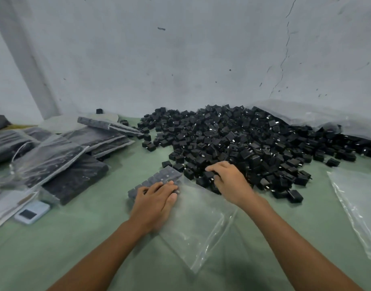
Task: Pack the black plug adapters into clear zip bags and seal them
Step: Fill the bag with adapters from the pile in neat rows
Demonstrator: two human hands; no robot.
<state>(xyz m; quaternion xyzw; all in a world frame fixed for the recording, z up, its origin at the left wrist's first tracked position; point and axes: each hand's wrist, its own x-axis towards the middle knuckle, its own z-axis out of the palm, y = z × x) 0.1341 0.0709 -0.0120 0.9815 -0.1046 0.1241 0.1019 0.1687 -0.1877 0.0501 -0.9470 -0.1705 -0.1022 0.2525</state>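
Observation:
A big heap of loose black plug adapters [239, 141] covers the green table at the back right. In front of it lies a clear zip bag [199, 223], with a row of adapters [161, 178] packed at its far left end. My left hand [154, 202] lies flat on that row, fingers straight, pressing the bag down. My right hand [228, 181] is at the heap's near edge, fingers curled round a black adapter [209, 175].
Filled, sealed bags of adapters [61, 156] are stacked at the left. A small white device [31, 213] lies near the left edge. Empty clear bags [358, 208] lie at the right, and a large plastic sack [318, 118] sits behind the heap against the wall.

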